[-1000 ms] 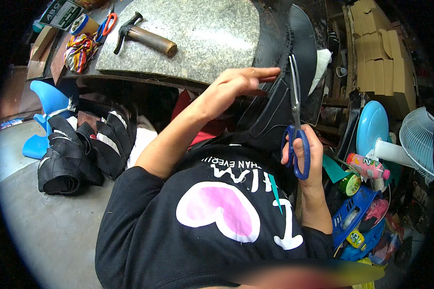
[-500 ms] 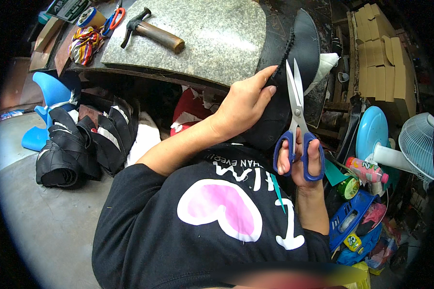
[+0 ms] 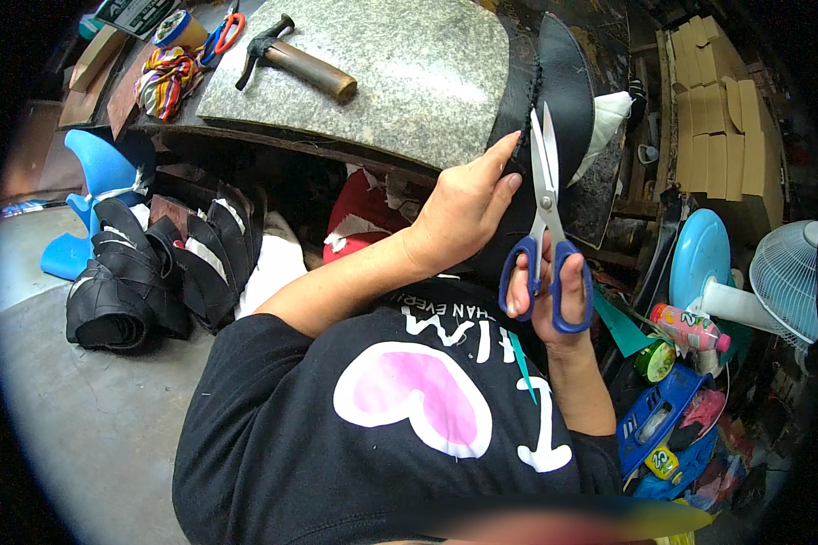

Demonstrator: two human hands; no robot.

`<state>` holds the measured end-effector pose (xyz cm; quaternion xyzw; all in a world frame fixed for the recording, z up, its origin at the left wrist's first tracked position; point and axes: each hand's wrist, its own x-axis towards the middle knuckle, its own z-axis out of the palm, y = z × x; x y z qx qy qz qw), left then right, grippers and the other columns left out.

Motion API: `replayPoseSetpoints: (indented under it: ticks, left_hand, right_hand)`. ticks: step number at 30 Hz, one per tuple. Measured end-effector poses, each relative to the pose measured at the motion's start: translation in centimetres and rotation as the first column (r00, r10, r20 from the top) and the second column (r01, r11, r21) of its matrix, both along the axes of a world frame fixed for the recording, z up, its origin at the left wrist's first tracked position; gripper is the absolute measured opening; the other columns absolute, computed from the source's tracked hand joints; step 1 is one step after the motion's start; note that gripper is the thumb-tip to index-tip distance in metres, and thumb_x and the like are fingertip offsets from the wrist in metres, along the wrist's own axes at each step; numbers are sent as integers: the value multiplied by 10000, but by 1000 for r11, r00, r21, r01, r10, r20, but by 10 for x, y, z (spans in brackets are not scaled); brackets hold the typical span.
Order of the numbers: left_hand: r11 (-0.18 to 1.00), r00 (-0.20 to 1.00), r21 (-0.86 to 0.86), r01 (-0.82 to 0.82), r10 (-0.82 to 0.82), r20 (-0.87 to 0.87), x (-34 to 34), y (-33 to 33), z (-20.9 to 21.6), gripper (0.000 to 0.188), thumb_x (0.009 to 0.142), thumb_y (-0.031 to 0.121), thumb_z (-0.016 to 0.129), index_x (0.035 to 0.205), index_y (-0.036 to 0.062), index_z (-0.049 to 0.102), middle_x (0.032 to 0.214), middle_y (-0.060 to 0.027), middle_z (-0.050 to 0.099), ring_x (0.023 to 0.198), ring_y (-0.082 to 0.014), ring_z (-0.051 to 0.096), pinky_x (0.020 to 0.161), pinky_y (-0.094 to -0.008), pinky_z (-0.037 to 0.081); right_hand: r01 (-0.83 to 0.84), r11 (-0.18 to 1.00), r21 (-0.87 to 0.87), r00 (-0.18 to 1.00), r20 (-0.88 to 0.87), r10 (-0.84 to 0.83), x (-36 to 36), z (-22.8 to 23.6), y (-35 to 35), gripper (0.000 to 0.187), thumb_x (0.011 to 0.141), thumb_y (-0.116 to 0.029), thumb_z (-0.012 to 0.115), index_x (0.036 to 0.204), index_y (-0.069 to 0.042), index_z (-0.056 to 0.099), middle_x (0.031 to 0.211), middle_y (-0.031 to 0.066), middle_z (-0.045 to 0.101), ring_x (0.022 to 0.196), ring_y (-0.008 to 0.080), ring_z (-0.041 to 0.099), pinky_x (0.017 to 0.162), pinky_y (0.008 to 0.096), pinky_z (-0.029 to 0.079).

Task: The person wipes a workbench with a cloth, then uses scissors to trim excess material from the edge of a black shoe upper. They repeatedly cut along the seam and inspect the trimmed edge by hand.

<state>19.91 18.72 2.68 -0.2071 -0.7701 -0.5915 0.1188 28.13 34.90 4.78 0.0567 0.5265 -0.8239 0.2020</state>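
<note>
A black leather-like piece with a puckered, stitched edge lies over the right end of the workbench, and a white lining sticks out beside it. My left hand pinches the black material near that puckered edge, forefinger stretched along it. In my right hand is a pair of scissors with blue handles, fingers and thumb through the loops. Its blades point away from me, slightly apart, over the black piece close to the puckered edge. Whether material lies between the blades, I cannot tell.
On the bench, a hammer rests on a speckled stone slab. Orange-handled scissors and a striped cloth lie at far left. Black rolled pieces sit at left; a fan and cardboard boxes stand right.
My right hand has brought the scissors left and slightly away from me, nearer the puckered edge. The black piece has shifted slightly left; my left hand still pinches it.
</note>
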Motion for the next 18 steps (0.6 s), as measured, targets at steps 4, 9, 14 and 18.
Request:
replayPoseSetpoints:
  ticks: [4,9,14,18]
  left_hand:
    - [1000,1000,-5,-5,5,-30,2,0,-1,423,883,22,572,1271,-104,460,920,-302,613,844,-407,646,715,-405,507]
    - [1000,998,-16,-24,23,-60,0,-2,-4,418,882,24,575,1267,-98,467,913,-289,618,832,-401,644,713,-409,504]
    - [999,999,3,-35,35,-5,-2,-1,-5,412,879,31,587,1259,-87,483,904,-278,622,809,-391,643,707,-397,502]
    - [1000,1000,23,-11,12,-28,1,0,-4,416,877,31,590,1263,-83,484,906,-277,623,810,-388,644,701,-396,503]
  right_hand:
    - [34,985,167,996,-87,-20,1,4,-9,679,875,-665,482,958,8,506,578,58,538,505,122,550,495,216,450]
    - [31,990,138,999,1,-32,-1,9,-5,656,867,-658,507,927,-5,517,549,36,509,456,109,510,452,199,417]
    - [31,998,58,999,21,-33,-4,7,5,639,870,-634,522,914,3,531,532,55,512,434,130,503,430,223,422]
    - [9,989,-148,997,80,3,-2,8,9,678,868,-671,476,928,1,536,537,73,523,444,159,517,442,253,437]
